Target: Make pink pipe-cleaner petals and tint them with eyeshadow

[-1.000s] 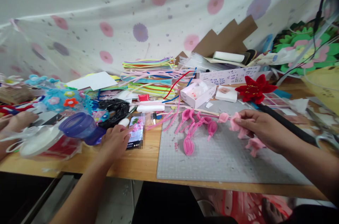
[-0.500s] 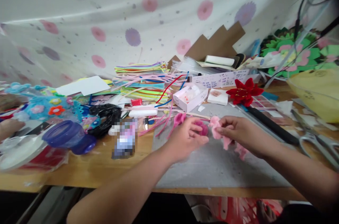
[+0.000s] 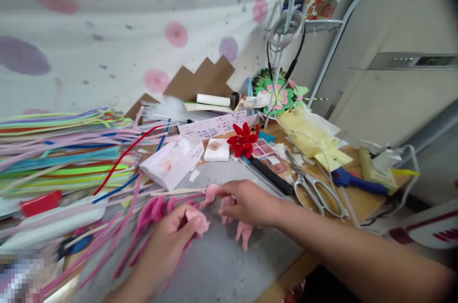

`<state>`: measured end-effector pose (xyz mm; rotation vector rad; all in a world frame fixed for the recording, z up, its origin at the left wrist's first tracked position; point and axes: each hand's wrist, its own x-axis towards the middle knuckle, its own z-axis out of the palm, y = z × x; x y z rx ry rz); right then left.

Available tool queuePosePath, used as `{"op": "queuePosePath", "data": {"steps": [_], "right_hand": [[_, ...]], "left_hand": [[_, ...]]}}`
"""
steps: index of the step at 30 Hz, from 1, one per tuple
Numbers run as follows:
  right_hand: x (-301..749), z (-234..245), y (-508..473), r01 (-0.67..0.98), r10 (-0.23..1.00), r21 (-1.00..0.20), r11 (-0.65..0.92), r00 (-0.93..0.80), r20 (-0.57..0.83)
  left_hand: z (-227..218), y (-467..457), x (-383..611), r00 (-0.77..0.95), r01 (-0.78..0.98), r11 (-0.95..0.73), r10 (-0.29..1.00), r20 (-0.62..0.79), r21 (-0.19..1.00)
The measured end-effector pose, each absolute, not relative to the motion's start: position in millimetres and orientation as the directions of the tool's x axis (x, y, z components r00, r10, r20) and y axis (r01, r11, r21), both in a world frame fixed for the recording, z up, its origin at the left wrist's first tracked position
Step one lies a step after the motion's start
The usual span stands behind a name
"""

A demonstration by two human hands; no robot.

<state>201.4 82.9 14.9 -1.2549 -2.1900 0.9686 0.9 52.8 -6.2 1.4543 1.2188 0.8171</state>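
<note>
My left hand (image 3: 162, 241) pinches a light pink fuzzy petal piece (image 3: 198, 223) between thumb and fingertips, just above the grey mat (image 3: 266, 262). To its right, my right hand (image 3: 248, 202) has thumb and forefinger round a second light pink fuzzy piece (image 3: 225, 211), partly hidden by the fingers. Another such piece (image 3: 211, 192) lies at the forefinger's tip, and one more (image 3: 244, 232) sits below the palm. Beside my left hand are darker pink looped shapes (image 3: 153, 210) of fuzzy chenille stems, their long tails crossing the mat.
Bundles of coloured chenille stems (image 3: 67, 150) fill the left. Behind the hands stand a white box (image 3: 175, 162) and a red fuzzy flower (image 3: 244, 139). A black-handled tool (image 3: 271, 176), scissors (image 3: 318, 193) and a blue-handled tool (image 3: 358, 182) lie to the right.
The view has swung right and come closer. My left hand, earlier empty with fingers apart, now grips a light pink piece. My right hand has shifted onto another one.
</note>
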Motion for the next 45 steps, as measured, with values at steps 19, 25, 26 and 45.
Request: {"op": "queuePosePath", "data": {"steps": [19, 25, 26, 45], "right_hand": [[325, -7, 256, 0.893, 0.873, -0.031, 0.449, -0.446, -0.196], [338, 41, 222, 0.912, 0.912, 0.010, 0.410, -0.410, 0.003], [338, 51, 208, 0.916, 0.915, 0.004, 0.401, -0.401, 0.040], [205, 39, 41, 0.420, 0.675, -0.531, 0.736, -0.519, 0.525]], "left_hand": [[-53, 64, -18, 0.311, 0.569, -0.162, 0.950, -0.028, 0.806], [-40, 58, -15, 0.154, 0.482, -0.122, 0.987, 0.054, 0.867], [-36, 56, -14, 0.134, 0.430, -0.104, 0.990, 0.051, 0.897], [5, 37, 22, 0.391, -0.765, 0.387, 0.914, -0.106, 0.514]]}}
